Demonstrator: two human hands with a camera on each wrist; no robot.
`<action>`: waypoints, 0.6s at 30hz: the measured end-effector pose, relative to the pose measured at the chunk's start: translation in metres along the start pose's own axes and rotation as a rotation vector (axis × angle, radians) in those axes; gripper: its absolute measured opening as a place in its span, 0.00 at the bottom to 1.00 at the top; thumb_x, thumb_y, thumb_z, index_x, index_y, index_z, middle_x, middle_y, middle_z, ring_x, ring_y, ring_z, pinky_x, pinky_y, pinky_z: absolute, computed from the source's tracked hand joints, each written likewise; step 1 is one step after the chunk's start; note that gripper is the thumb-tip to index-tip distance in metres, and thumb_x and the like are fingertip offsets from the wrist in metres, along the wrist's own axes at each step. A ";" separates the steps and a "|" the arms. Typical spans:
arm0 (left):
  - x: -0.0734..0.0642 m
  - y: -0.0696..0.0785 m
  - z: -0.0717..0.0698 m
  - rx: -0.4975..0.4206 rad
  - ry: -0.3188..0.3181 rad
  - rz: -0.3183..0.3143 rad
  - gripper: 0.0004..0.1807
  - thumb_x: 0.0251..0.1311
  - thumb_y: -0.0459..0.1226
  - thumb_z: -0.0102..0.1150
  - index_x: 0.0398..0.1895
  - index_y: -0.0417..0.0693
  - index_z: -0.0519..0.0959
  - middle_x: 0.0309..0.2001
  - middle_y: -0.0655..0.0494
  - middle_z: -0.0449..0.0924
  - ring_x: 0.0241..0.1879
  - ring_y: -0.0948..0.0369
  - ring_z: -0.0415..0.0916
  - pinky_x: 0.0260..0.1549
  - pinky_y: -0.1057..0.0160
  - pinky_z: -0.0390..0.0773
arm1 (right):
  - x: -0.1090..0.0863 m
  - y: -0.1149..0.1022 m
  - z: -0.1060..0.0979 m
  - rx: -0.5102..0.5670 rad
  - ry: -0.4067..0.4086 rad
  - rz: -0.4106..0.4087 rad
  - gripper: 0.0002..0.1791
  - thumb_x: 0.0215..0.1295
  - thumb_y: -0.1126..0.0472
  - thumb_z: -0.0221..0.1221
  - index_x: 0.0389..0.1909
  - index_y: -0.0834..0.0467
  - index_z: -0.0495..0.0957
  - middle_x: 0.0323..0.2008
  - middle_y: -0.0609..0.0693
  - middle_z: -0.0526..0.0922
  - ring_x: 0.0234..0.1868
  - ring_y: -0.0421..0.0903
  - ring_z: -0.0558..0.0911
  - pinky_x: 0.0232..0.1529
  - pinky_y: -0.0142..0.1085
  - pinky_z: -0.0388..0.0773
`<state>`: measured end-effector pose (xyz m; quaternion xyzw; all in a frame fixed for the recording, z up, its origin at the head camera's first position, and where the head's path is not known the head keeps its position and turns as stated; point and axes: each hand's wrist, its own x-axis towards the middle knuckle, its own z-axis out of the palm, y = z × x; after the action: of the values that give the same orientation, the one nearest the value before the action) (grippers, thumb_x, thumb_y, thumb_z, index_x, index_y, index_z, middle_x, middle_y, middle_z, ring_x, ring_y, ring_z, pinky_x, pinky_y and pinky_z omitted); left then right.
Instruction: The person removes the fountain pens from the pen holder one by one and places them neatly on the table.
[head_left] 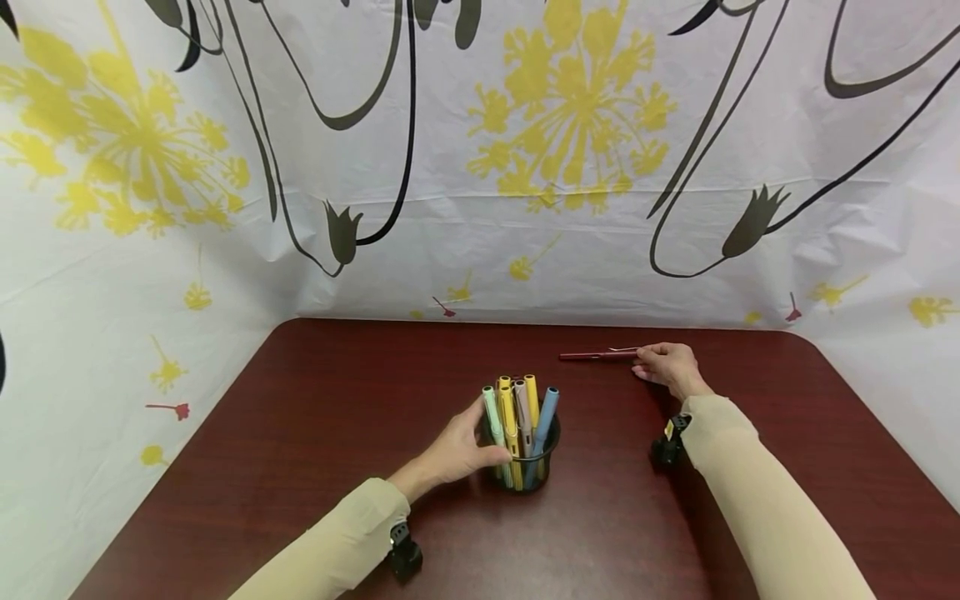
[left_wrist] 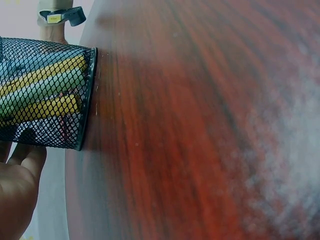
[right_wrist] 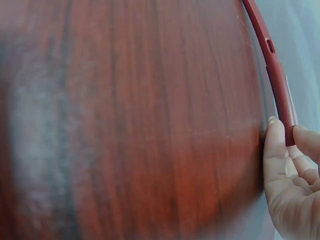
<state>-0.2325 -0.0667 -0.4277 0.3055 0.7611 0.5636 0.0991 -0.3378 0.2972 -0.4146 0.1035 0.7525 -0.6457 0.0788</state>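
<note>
A black mesh pen cup stands upright on the table, holding several yellow, green, grey and blue pens. My left hand grips it from the left, thumb across the near side and fingers behind. Through the mesh in the left wrist view, yellow and light green pens show inside the cup. Farther back and to the right, my right hand pinches a dark red pen by its clip end. That pen points left, away from the fingers. Thumb and fingertips meet around its end in the right wrist view.
The dark red-brown wooden table has rounded far corners. Behind it and at the left hangs a white sheet with yellow and grey flower prints. Small black cameras are strapped at both wrists.
</note>
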 end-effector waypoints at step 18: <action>0.000 0.000 0.000 -0.041 -0.010 0.005 0.58 0.43 0.67 0.62 0.72 0.47 0.51 0.58 0.45 0.72 0.56 0.58 0.72 0.53 0.67 0.71 | 0.003 -0.006 0.000 -0.087 -0.029 0.062 0.22 0.71 0.63 0.47 0.58 0.76 0.62 0.23 0.44 0.80 0.24 0.36 0.81 0.33 0.32 0.81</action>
<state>-0.2321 -0.0664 -0.4274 0.3081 0.7479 0.5780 0.1076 -0.3426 0.2962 -0.4100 0.1139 0.7751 -0.6109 0.1141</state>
